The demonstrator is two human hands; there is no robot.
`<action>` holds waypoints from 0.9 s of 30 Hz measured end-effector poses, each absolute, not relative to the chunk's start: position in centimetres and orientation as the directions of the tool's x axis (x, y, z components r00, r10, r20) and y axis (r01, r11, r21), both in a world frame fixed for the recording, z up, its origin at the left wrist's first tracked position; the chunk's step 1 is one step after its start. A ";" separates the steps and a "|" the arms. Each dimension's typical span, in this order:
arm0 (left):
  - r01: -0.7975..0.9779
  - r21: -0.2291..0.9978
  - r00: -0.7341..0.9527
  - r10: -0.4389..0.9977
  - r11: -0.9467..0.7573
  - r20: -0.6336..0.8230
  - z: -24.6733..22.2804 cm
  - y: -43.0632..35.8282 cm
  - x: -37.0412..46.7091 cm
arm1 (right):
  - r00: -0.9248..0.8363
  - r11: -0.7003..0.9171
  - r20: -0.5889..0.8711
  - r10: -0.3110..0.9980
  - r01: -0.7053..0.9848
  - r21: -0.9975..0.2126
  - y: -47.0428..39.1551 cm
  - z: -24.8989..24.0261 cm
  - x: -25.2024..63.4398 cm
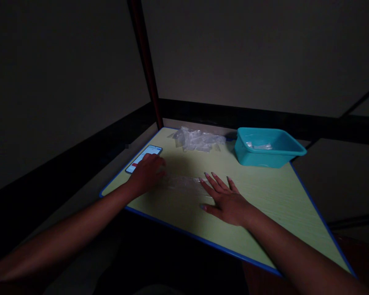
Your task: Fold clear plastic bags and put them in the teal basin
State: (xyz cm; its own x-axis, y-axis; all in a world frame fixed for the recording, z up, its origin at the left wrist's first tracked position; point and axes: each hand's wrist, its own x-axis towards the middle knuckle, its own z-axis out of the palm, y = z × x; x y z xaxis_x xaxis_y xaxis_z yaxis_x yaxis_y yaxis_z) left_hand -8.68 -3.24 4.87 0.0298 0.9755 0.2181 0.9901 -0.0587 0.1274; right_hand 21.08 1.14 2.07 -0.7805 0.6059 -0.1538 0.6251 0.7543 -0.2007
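Note:
A thin clear plastic piece, perhaps a bag [184, 183], lies flat across the middle of the table between my hands. My right hand [226, 200] is spread out with its palm down, and its fingertips touch the right end of the plastic. Over the left end is my left hand [147, 173], bent at the fingers and blurred. Whether it grips the plastic is hidden. Just beyond that hand lies a phone [153, 149] with a lit screen, partly covered by it.
A crumpled pile of clear plastic [198, 140] lies at the table's far edge. A turquoise basin [258, 159] with some clear plastic inside stands at the back right. The pale green table [264, 213] has a blue rim, with walls behind and to the left.

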 end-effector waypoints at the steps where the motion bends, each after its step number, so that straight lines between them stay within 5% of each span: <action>1: 0.988 0.131 0.052 0.980 -0.078 0.190 4.7 -3.2 -8.8 | -0.780 0.753 -0.156 0.606 0.626 -0.201 1.1 2.1 21.1; 27: 0.902 0.404 0.179 0.984 -0.155 -0.022 3.4 -0.7 -10.0 | -0.777 0.755 -0.173 0.606 0.629 -0.184 1.1 2.1 21.1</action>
